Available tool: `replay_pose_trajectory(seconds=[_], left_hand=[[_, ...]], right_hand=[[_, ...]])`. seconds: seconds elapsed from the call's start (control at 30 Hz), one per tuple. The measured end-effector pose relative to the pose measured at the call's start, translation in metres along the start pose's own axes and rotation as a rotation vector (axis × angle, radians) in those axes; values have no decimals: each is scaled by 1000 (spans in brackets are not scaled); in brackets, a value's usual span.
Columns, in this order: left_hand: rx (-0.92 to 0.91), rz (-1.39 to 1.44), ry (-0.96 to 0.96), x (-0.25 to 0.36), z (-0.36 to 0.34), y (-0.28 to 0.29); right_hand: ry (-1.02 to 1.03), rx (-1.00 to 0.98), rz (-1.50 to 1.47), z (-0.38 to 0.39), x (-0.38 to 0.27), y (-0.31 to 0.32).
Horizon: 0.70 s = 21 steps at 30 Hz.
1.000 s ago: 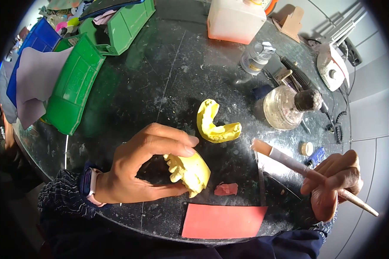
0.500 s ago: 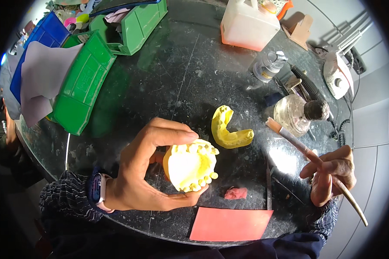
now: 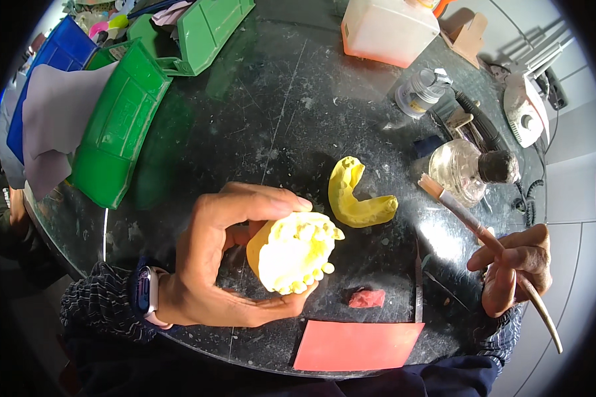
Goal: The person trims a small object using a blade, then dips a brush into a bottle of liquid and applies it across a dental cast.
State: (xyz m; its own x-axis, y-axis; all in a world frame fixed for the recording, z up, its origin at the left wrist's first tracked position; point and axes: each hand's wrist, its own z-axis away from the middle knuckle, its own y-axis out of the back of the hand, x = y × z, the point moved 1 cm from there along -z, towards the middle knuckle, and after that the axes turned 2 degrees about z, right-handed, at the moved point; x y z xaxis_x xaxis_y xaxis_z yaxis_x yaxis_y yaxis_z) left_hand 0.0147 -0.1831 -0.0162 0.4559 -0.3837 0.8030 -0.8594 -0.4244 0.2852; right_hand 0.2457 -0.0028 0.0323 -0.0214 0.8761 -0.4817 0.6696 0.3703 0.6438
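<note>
A yellow plaster dental cast [image 3: 291,255] sits in my left hand [image 3: 222,258], thumb and fingers wrapped round its sides. Its row of teeth faces up and its middle is washed out by bright light. On the right, my right hand [image 3: 518,264] pinches the handle of a paintbrush [image 3: 467,218], bristles pointing up and left near a glass spirit lamp. A second yellow U-shaped dental piece [image 3: 354,198] lies on the dark table just beyond the cast. Nearer me are a crumpled lump of pink wax [image 3: 367,298] and a flat pink wax sheet [image 3: 359,345].
Green bins [image 3: 122,126] and a blue bin [image 3: 46,79] stand at the left, a grey-mauve cloth [image 3: 66,99] over them. A plastic canister [image 3: 391,33], small jar [image 3: 420,92], glass lamp [image 3: 460,172] and white device [image 3: 524,112] are far right. Thin metal tools [image 3: 418,284] lie by the wax.
The cast has tilted slightly in my left hand. My right hand and the brush have shifted a little to the right; the whole view has moved slightly too.
</note>
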Motion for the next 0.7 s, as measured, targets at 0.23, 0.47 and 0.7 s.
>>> replay_pose_trajectory(seconds=[0.23, 0.47, 0.7], left_hand=[[-132, -239, -147, 0, 0, 14], [40, -207, 215, -20, -13, 16], [66, -599, -77, -20, -18, 20]], right_hand=[[12, 7, -22, -2, -1, -1], [-1, 35, -56, -2, 0, -1], [-18, 42, -72, -7, 5, -9]])
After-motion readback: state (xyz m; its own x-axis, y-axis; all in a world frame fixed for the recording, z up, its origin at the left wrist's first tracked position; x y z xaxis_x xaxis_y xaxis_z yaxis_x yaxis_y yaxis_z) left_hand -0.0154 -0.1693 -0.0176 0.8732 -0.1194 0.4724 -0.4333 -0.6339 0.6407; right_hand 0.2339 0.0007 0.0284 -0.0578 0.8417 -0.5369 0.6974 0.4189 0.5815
